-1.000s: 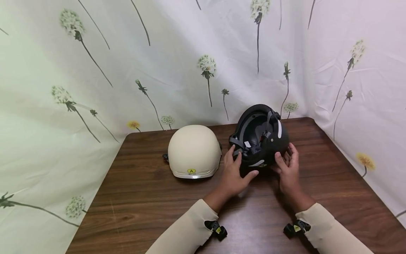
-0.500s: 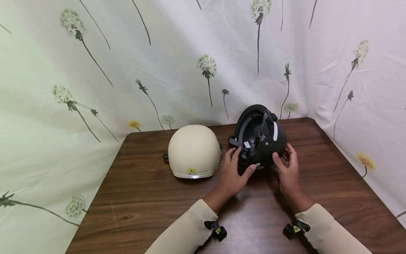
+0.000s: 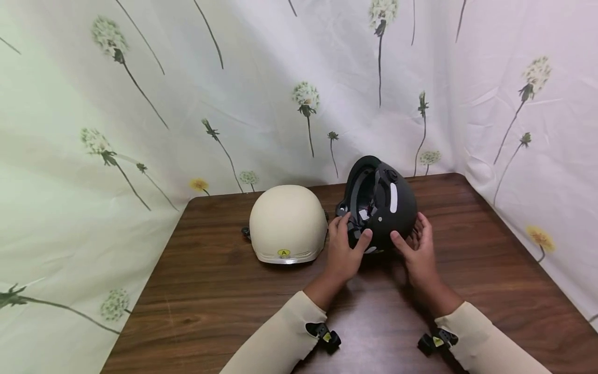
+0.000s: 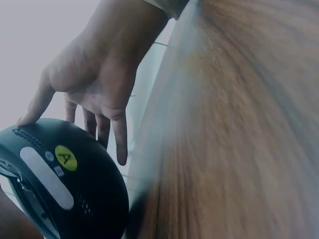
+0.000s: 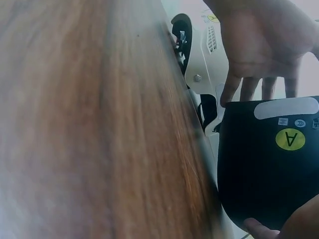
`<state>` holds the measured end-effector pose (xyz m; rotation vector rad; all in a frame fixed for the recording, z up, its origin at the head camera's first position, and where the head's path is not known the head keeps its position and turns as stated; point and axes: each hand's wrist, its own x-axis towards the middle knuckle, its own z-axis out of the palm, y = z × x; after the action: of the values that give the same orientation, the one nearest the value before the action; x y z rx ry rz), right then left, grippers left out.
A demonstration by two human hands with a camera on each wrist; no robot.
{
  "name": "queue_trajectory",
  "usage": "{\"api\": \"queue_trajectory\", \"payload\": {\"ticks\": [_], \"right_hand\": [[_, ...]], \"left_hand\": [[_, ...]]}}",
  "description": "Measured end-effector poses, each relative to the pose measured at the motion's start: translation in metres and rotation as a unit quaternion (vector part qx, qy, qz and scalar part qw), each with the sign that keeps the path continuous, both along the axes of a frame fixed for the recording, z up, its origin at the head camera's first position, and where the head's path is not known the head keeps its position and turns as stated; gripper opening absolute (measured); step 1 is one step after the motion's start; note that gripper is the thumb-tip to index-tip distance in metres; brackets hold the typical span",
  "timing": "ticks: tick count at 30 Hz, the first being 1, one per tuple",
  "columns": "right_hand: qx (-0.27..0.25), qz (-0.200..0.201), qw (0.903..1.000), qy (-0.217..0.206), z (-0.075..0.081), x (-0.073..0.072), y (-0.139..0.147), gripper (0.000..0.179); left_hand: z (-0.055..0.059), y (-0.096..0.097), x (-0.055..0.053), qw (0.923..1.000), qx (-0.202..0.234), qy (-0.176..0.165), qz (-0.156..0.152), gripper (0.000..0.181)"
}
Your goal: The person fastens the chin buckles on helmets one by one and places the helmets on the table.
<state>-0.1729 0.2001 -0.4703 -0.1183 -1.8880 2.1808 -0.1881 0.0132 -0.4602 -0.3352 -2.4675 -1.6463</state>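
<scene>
In the head view a matte black helmet lies tipped on the table, its open side facing left, with grey straps and dark padding partly visible. My left hand grips its left lower rim, fingers at the opening and thumb on the shell. My right hand holds the right side, thumb on the near shell and fingers behind, partly hidden. The right wrist view shows a yellow round "A" sticker and a pale strip on the black shell. Just left of it sits a cream helmet, dome up.
Dark brown wooden table under both helmets. A white flower-print cloth hangs close behind the table and along its sides. Each wrist carries a strapped black camera, and the cream sleeves rest near the table's front.
The black helmet has turned so its opening faces further left and less of its inside shows. My left hand has risen slightly and its thumb has come onto the shell.
</scene>
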Motion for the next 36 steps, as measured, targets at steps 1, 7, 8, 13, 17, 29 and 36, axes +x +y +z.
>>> {"api": "queue_trajectory", "payload": {"ticks": [1, 7, 8, 13, 17, 29, 36], "right_hand": [[0.004, 0.000, 1.0000, -0.001, 0.000, 0.001, 0.000, 0.088], [0.045, 0.014, 0.9987, -0.018, 0.002, 0.004, 0.001, 0.087], [0.047, 0.016, 0.9986, -0.019, 0.002, 0.004, 0.000, 0.086], [0.021, 0.037, 0.9990, -0.015, -0.001, 0.003, -0.002, 0.089], [0.005, 0.032, 0.9995, -0.004, -0.004, 0.004, -0.004, 0.088], [0.034, -0.036, 0.9986, 0.020, 0.000, 0.014, -0.011, 0.096], [0.038, -0.061, 0.9970, 0.031, -0.001, 0.015, -0.015, 0.100]], "left_hand": [[0.000, 0.002, 0.000, 1.0000, 0.006, -0.004, 0.000, 0.087], [-0.002, 0.009, -0.002, 0.9987, 0.051, 0.005, -0.001, 0.086], [-0.002, 0.008, -0.004, 0.9981, 0.060, 0.011, -0.004, 0.085], [-0.005, 0.008, -0.006, 0.9953, 0.088, 0.036, -0.018, 0.077], [-0.009, 0.009, -0.005, 0.9935, 0.098, 0.051, -0.030, 0.071], [-0.016, 0.013, -0.008, 0.9843, 0.162, 0.029, -0.064, 0.062], [-0.012, 0.009, -0.011, 0.9801, 0.178, 0.056, -0.068, 0.048]]}}
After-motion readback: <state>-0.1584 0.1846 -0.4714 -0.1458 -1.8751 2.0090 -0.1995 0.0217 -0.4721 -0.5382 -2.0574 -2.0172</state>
